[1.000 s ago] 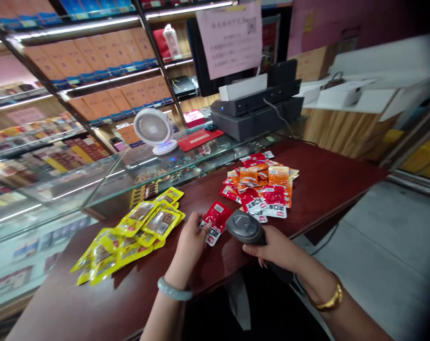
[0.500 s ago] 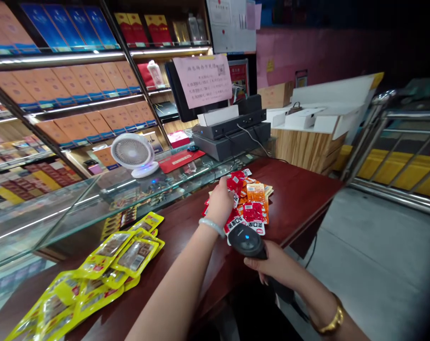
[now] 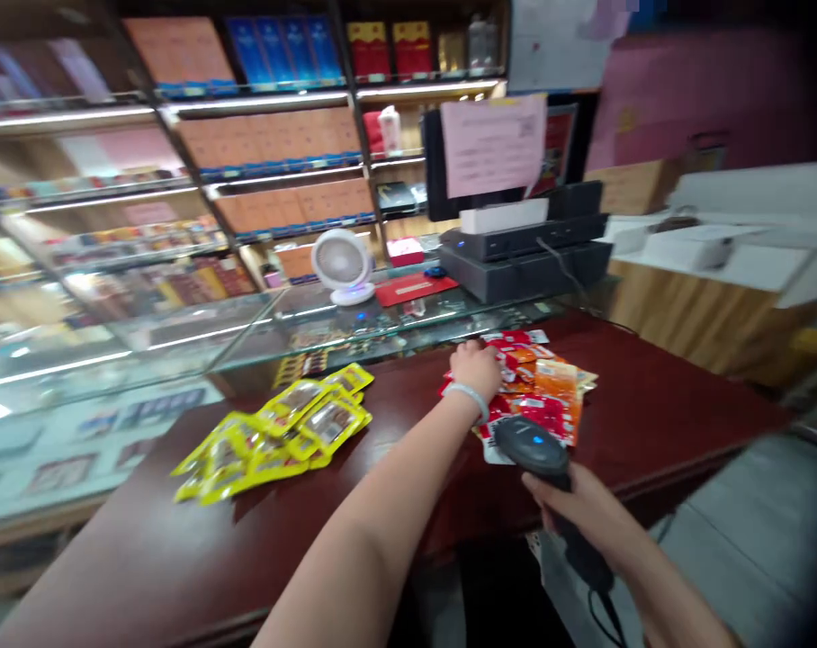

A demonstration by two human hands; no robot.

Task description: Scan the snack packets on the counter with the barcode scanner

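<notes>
My right hand (image 3: 577, 495) is wrapped round a black handheld barcode scanner (image 3: 534, 445), which shows a blue light on its head. The scanner's head is over the near edge of a pile of snack packets. My left hand (image 3: 474, 367), with a pale bangle at the wrist, is at the left side of that pile, its fingers curled on red snack packets (image 3: 547, 412); the fingertips are partly hidden. Orange packets (image 3: 555, 378) lie among the red ones. Farther left on the dark red counter (image 3: 408, 490) lies a heap of yellow snack packets (image 3: 287, 427), apart from both hands.
A glass display case (image 3: 246, 337) runs behind the counter, bearing a small white fan (image 3: 342, 261) and a red sheet (image 3: 415, 288). A monitor with a pink notice (image 3: 493, 148) stands above a black cash drawer (image 3: 516, 270). Shelves of boxes line the back.
The view has swung left, so the counter and its contents appear farther right. My left hand stays at the red packets; my right hand still holds the scanner near the pile.
</notes>
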